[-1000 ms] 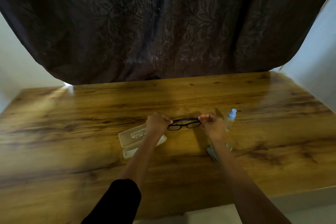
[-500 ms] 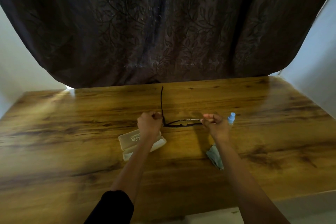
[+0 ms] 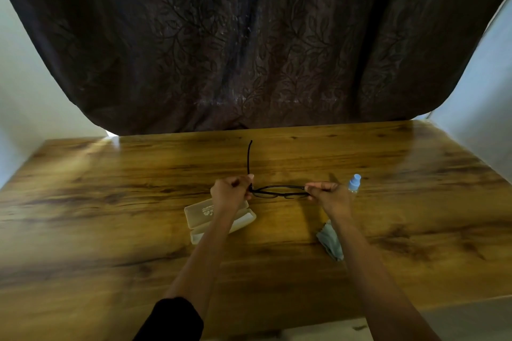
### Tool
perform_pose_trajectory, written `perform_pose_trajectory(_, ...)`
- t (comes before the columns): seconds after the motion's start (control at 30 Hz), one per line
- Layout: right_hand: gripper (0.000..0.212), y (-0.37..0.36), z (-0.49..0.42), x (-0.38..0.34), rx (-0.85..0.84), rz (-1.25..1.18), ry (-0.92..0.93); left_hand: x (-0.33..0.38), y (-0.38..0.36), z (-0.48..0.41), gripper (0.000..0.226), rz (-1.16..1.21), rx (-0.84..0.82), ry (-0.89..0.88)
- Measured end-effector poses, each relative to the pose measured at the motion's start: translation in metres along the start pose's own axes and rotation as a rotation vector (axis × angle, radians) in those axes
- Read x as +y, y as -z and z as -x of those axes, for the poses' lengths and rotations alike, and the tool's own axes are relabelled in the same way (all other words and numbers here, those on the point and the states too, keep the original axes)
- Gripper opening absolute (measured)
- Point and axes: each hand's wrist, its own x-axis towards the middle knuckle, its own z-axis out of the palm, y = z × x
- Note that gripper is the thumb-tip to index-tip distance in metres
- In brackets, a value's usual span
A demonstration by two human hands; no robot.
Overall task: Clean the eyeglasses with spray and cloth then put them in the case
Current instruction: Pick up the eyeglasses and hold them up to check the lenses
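Temple arm now swung open, pointing away. My left hand pinches eyeglasses at one hinge, right hand at other, above table, just beyond case. Risk: uneven pull twists frame.

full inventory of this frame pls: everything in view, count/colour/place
eyeglasses: 1, black frame, held above the table between both hands, one temple unfolded and pointing away from the person
case: 1, cream, on the table under the left wrist, appears open
spray bottle: 1, clear with blue cap, upright on the table just beyond the right hand
cloth: 1, grey-green, crumpled on the table beside the right forearm
table: 1, glossy brown wood, fills the lower frame
curtain: 1, dark brown, leaf pattern, hanging behind the table
sleeve: 1, black, on the left arm
left hand: grips the frame's left end
right hand: pinches the frame's right end
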Motion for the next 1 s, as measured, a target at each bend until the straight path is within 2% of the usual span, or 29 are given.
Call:
perform_pose_trajectory(0.07, 0.006, 0.002, 0.001, -0.002, -0.04, 0.04, 0.006, 0.001, 0.0, 0.001, 0.019, -0.005, -0.004, -0.007)
perform_pose_trajectory(0.23, 0.016, 0.009, 0.004, -0.014, -0.209, 0.385, 0.014, 0.001, 0.0, 0.001, 0.018, -0.014, -0.022, -0.016)
perform_pose_trajectory(0.33, 0.018, 0.008, 0.003, -0.018, -0.261, 0.475, 0.008, -0.001, 0.0, 0.001, 0.018, -0.02, -0.02, -0.021)
perform_pose_trajectory(0.47, 0.019, 0.004, 0.001, -0.019, -0.201, 0.429, 0.023, -0.002, 0.0, 0.001, 0.019, -0.008, -0.009, -0.014)
perform_pose_trajectory(0.57, 0.008, 0.0, 0.001, -0.019, -0.172, 0.34, -0.006, -0.002, 0.001, 0.0, 0.019, -0.006, -0.008, -0.019)
perform_pose_trajectory(0.73, 0.014, -0.007, 0.0, -0.018, -0.068, 0.237, -0.044, -0.003, 0.002, -0.001, 0.021, -0.021, -0.005, -0.009)
perform_pose_trajectory(0.87, 0.016, -0.009, 0.002, -0.022, 0.048, 0.055, -0.074, -0.004, 0.005, -0.001, 0.023, -0.017, -0.001, -0.009)
perform_pose_trajectory(1.0, 0.015, -0.009, 0.003, -0.025, 0.092, -0.018, -0.058, -0.003, 0.008, -0.003, 0.025, 0.041, -0.009, -0.037)
